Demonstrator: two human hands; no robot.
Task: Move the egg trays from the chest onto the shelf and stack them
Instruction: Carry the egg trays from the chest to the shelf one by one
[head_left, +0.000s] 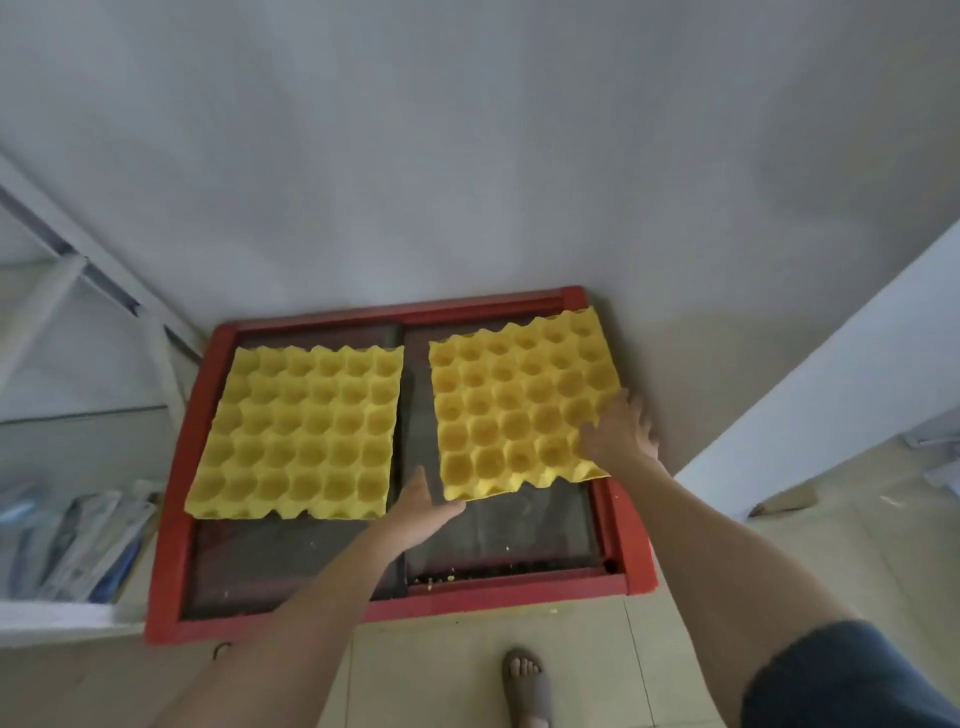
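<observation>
Two yellow egg trays lie side by side on the glass lid of a red-framed chest. The left tray lies flat with nothing touching it. The right tray has both my hands on it. My right hand grips its right edge near the front corner, thumb on top. My left hand is at its front-left corner, fingers under the edge, and that corner looks slightly raised. Both trays are empty.
A white metal shelf stands to the left of the chest, with packets on a lower level. A grey wall runs behind the chest. A white panel stands at the right. My sandalled foot is on the tiled floor.
</observation>
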